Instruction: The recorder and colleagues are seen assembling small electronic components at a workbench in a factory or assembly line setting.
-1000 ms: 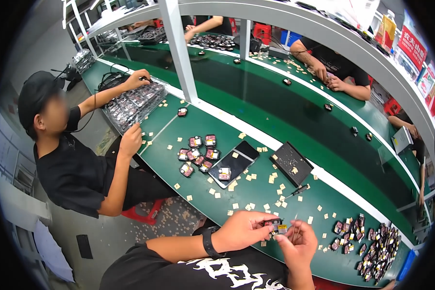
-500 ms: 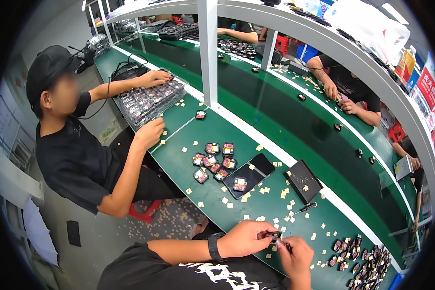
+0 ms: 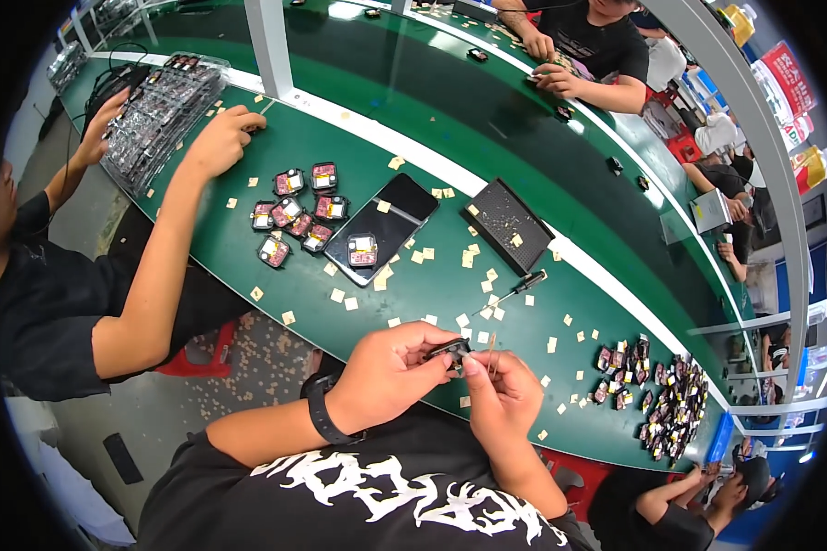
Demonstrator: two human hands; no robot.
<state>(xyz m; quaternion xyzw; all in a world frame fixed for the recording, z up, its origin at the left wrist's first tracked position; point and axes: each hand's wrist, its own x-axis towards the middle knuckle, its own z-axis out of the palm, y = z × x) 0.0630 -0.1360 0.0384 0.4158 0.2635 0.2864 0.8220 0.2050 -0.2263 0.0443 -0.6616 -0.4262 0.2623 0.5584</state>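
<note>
My left hand pinches a small black casing between thumb and fingers, above the bench's near edge. My right hand meets it from the right, thumb and fingertips closed against the casing's end. A thin, copper-coloured sliver stands up by the right fingers; I cannot tell what it is. The casing's inside is mostly covered by my fingers. Beyond my hands lie a screwdriver, a black tray with small bits inside, and a dark phone-like slab bearing one small square module.
Several similar modules sit left of the slab; a large pile lies at right. Pale square chips litter the green bench. At left a co-worker's hand reaches over the bench by stacked clear trays. Behind runs a conveyor.
My view has swung right, so the bench things appear further left. The co-worker's nearer hand has moved from the tray stack's edge out over the bench. My hands remain together at the casing.
</note>
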